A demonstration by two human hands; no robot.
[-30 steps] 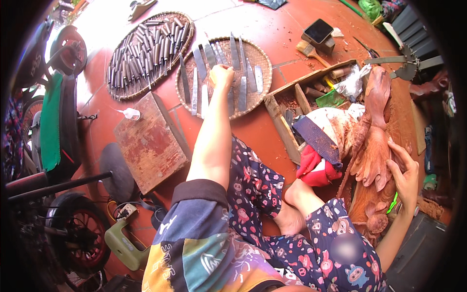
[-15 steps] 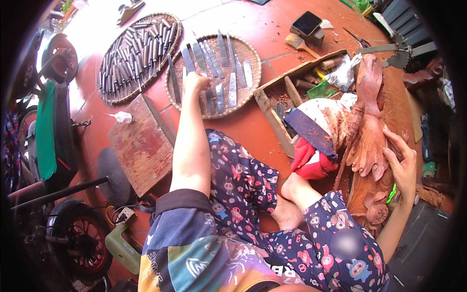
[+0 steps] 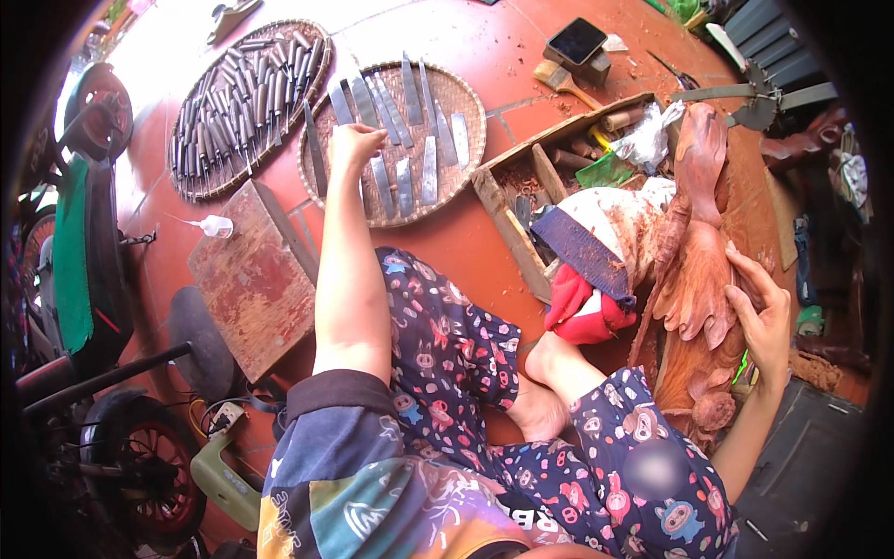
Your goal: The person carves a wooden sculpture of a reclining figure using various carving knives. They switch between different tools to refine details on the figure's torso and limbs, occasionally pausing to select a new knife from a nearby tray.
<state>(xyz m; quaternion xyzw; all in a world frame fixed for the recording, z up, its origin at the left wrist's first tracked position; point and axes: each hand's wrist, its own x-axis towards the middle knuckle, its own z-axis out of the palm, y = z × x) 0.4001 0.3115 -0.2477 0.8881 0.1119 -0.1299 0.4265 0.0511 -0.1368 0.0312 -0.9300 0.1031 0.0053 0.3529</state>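
My left hand (image 3: 354, 147) reaches out over a round woven tray (image 3: 445, 197) of flat metal blades (image 3: 411, 90). Its fingers are curled together. Whether they grip one of the blades is hidden from me. On the right, my right hand (image 3: 765, 312) rests its spread fingers along the edge of a reddish wood carving (image 3: 694, 270). The carving leans upright beside my bent leg, with petal-like or fin-like shapes cut into it. A dusty cloth bundle (image 3: 610, 238) lies against its left side.
Another woven tray (image 3: 247, 112) holds many wooden-handled tools. A low worn wooden stool (image 3: 247, 279) carries a small bottle (image 3: 216, 226). Behind the cloth is a wooden box (image 3: 507, 210) of odds and ends. A brush (image 3: 563, 82) and dark sharpening block (image 3: 582, 47) sit farther back.
The whole view has shifted slightly, so things sit a little more to the left. My left hand has moved slightly farther over the blade tray. My right hand stays on the carving.
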